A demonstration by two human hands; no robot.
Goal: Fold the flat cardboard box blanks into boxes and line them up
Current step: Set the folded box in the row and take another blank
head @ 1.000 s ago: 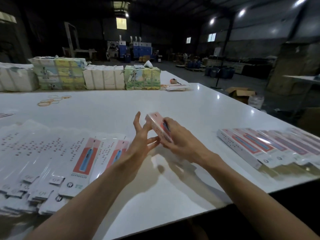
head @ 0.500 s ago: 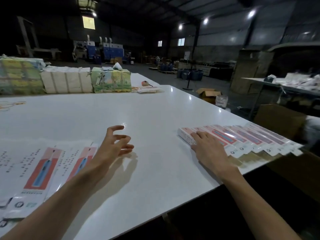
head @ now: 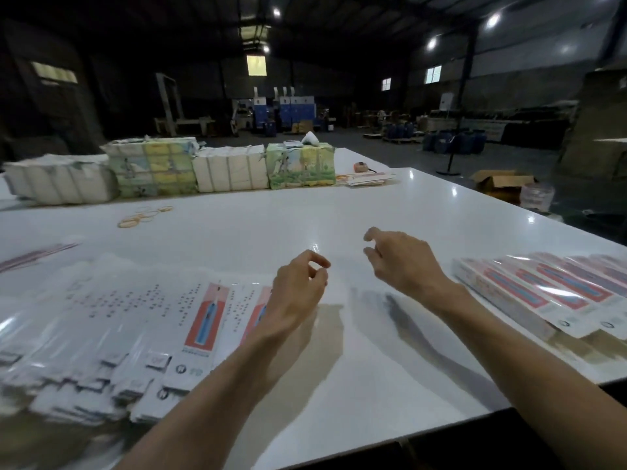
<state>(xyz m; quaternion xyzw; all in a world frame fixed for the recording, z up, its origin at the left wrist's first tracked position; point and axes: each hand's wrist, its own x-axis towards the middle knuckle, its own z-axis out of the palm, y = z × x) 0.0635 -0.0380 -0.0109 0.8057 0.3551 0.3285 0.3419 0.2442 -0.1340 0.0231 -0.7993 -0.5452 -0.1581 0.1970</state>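
1. Your fingers (head: 315, 260) hang loosely curled on both hands and hold nothing. The left hand (head: 298, 293) and right hand (head: 403, 262) hover above the white surface (head: 271, 225).
2. The flat blanks (head: 200, 313) lie fanned just left of your left hand, the nearer one, with their long axes running away from you.
3. They are thin, glossy printed card. The slim folded boxes (head: 529, 290) line up on the right.

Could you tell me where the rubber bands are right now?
Head view: the rubber bands lie far left on the white table, just before the colourful wrapped bundle.
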